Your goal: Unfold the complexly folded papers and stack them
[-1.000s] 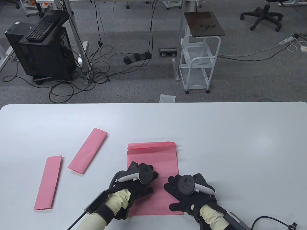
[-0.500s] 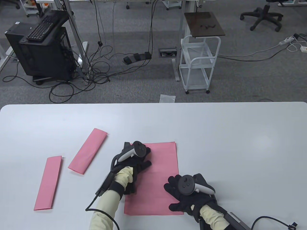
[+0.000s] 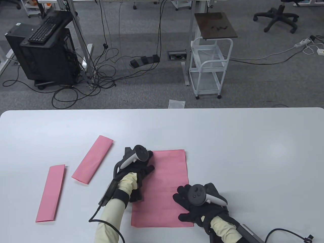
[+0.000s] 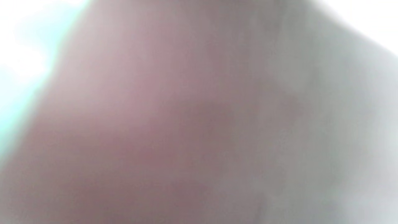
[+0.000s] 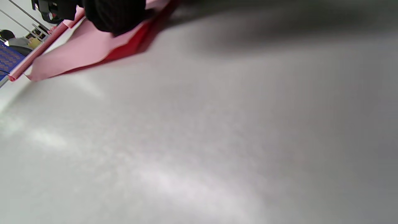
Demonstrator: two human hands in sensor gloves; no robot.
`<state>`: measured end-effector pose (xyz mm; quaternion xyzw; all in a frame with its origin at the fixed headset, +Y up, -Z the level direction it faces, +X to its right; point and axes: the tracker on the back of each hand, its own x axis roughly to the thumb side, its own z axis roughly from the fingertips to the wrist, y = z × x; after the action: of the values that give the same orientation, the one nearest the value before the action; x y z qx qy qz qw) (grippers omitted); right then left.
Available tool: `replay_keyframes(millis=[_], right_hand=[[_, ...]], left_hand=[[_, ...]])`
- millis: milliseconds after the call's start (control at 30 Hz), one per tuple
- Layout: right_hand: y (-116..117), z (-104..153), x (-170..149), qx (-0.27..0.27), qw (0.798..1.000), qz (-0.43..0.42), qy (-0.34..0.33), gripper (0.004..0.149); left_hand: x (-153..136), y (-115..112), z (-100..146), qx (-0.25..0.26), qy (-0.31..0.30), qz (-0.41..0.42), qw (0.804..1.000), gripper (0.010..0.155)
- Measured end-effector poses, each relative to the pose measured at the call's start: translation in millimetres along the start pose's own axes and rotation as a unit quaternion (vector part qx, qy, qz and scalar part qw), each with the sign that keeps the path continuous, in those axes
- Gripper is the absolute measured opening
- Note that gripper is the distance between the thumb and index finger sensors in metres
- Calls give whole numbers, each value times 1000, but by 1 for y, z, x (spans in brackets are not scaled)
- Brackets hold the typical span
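An unfolded pink paper sheet lies flat near the table's front middle. My left hand rests flat on its far left part, fingers spread. My right hand presses flat on its near right edge, fingers spread. Two folded pink paper strips lie to the left: one slanted, one nearer the front left. In the right wrist view a gloved fingertip presses on the pink sheet. The left wrist view is a blur of pink and grey.
The white table stretches wide to the right and far side. Beyond its far edge are a white cart, floor cables and a black computer stand.
My left hand slid from the sheet's near middle up to its far left, flattening the last folded flap at the far edge. The right hand stayed put.
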<state>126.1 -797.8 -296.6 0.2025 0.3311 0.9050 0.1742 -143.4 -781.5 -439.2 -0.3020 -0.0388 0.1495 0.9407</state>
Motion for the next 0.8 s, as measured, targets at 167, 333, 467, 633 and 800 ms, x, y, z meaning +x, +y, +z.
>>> replay_keyframes(millis=[167, 333, 467, 633, 800], right_hand=[[-15, 14, 8, -43, 998, -40, -21, 65], [-30, 35, 17, -93, 995, -28, -24, 67], [-30, 46, 20, -115, 993, -33, -17, 67], [-23, 47, 14, -124, 991, -41, -6, 67], [-22, 45, 11, -122, 992, -38, 4, 67]], left_hand=[[-21, 22, 26, 50, 15, -11, 999, 71], [-70, 42, 51, 89, 88, -1, 992, 74], [-114, 46, 65, 94, 154, 27, 983, 78], [-149, 37, 70, 95, 213, 42, 971, 82], [-160, 28, 65, 92, 240, 58, 965, 82]])
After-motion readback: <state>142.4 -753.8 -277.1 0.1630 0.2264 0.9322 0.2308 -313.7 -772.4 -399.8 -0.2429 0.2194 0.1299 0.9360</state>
